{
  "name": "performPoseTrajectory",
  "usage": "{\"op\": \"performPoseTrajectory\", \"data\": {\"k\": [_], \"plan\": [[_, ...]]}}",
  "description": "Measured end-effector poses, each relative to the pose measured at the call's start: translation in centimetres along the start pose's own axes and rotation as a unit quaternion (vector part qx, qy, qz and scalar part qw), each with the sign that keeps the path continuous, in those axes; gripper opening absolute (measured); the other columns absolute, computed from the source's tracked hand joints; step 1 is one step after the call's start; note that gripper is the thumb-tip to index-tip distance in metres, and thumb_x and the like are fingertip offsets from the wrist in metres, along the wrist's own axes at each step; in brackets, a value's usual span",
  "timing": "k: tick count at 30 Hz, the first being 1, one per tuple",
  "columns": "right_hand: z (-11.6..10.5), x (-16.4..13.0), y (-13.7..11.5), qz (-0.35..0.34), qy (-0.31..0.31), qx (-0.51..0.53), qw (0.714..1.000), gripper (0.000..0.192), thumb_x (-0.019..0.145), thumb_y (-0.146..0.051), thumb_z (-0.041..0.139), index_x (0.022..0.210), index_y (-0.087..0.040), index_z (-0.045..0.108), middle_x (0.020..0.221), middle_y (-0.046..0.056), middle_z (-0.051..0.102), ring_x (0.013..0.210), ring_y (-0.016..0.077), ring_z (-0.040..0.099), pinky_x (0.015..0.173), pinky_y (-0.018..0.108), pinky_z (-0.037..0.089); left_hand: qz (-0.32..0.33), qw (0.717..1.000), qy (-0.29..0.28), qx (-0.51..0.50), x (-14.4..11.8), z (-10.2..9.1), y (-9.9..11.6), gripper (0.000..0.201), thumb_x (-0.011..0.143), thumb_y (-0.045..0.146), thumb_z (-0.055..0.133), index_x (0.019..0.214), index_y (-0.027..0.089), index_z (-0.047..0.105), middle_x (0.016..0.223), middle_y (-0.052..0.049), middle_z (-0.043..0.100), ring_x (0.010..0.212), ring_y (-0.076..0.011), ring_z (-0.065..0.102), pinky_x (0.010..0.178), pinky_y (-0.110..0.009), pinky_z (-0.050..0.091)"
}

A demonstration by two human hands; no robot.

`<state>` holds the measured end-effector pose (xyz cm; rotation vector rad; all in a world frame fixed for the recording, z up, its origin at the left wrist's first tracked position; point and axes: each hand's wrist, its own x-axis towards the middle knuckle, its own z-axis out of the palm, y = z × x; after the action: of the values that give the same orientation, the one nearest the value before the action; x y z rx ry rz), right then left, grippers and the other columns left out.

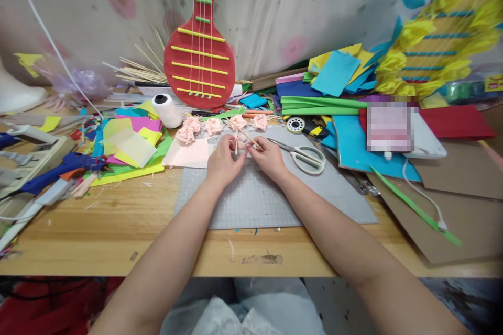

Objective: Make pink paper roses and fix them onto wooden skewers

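Note:
My left hand (223, 163) is closed in a pinch on a small pale pink paper piece (238, 144), whose shape is partly covered by my fingers. Close beside it, my right hand (269, 159) grips a thin wooden stick (250, 140) that slants up to the left over the pink piece. Both hands are above a grey cutting mat (251, 204). Just beyond them sit several pink paper roses (214, 125), with pale pink paper sheets (187, 154) to the left. Scissors (304, 157) lie right of my right hand, blades pointing toward it.
A red paper lute (199, 65) stands at the back, near a white thread spool (166, 110). Coloured paper (131, 141) and a blue glue gun (65, 167) lie left. A tape measure (308, 126), blue sheets (353, 141), cardboard (428, 225) and a cable (424, 193) are right.

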<state>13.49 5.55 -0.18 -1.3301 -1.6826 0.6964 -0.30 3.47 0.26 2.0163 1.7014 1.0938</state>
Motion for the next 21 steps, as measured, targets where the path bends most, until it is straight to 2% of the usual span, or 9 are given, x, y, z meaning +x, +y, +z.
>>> {"op": "performPoseTrajectory", "data": {"k": [4, 9, 13, 17, 21], "plan": [[-0.1, 0.0, -0.2, -0.006, 0.0, -0.01, 1.0, 0.018, 0.073, -0.033, 0.049, 0.075, -0.019, 0.06, 0.065, -0.002, 0.059, 0.059, 0.0109, 0.049, 0.058, 0.022, 0.035, -0.024, 0.999, 0.04, -0.022, 0.3, -0.3, -0.4, 0.026, 0.077, 0.024, 0.048, 0.102, 0.02, 0.041, 0.083, -0.003, 0.055, 0.073, -0.0156, 0.055, 0.065, -0.028, 0.041], [-0.2, 0.3, 0.4, 0.011, 0.027, -0.023, 0.999, 0.021, 0.074, -0.036, 0.047, 0.073, -0.019, 0.059, 0.064, -0.001, 0.057, 0.058, 0.0115, 0.048, 0.056, 0.022, 0.034, -0.052, 0.994, 0.075, -0.063, 0.4, -0.6, -0.6, 0.028, 0.073, 0.02, 0.051, 0.099, 0.021, 0.04, 0.084, -0.002, 0.054, 0.071, -0.0146, 0.055, 0.064, -0.027, 0.041], [-0.2, 0.3, 0.5, 0.025, 0.043, -0.045, 0.998, 0.018, 0.073, -0.032, 0.048, 0.082, -0.02, 0.057, 0.064, -0.002, 0.057, 0.056, 0.0118, 0.048, 0.055, 0.022, 0.033, -0.065, 0.992, 0.066, -0.081, 0.2, -0.4, -0.3, 0.03, 0.071, 0.023, 0.055, 0.097, 0.021, 0.04, 0.075, 0.001, 0.054, 0.066, -0.0136, 0.054, 0.061, -0.025, 0.039], [-0.2, -0.1, -0.3, 0.022, 0.058, -0.146, 0.987, 0.025, 0.071, -0.025, 0.048, 0.095, -0.022, 0.054, 0.063, -0.002, 0.057, 0.056, 0.0141, 0.05, 0.056, 0.024, 0.032, -0.062, 0.992, 0.057, -0.095, 0.0, -0.2, 0.1, 0.029, 0.072, 0.026, 0.054, 0.097, 0.022, 0.039, 0.07, 0.002, 0.054, 0.063, -0.0128, 0.054, 0.06, -0.025, 0.039], [0.0, -0.5, -0.8, -0.027, 0.014, -0.207, 0.978, 0.022, 0.072, -0.021, 0.046, 0.089, -0.024, 0.059, 0.069, 0.0, 0.063, 0.063, 0.0166, 0.055, 0.058, 0.024, 0.033, -0.051, 0.992, 0.048, -0.101, -0.1, 0.1, 0.1, 0.028, 0.073, 0.026, 0.054, 0.095, 0.021, 0.038, 0.071, 0.002, 0.053, 0.064, -0.0127, 0.054, 0.061, -0.025, 0.04]]}}
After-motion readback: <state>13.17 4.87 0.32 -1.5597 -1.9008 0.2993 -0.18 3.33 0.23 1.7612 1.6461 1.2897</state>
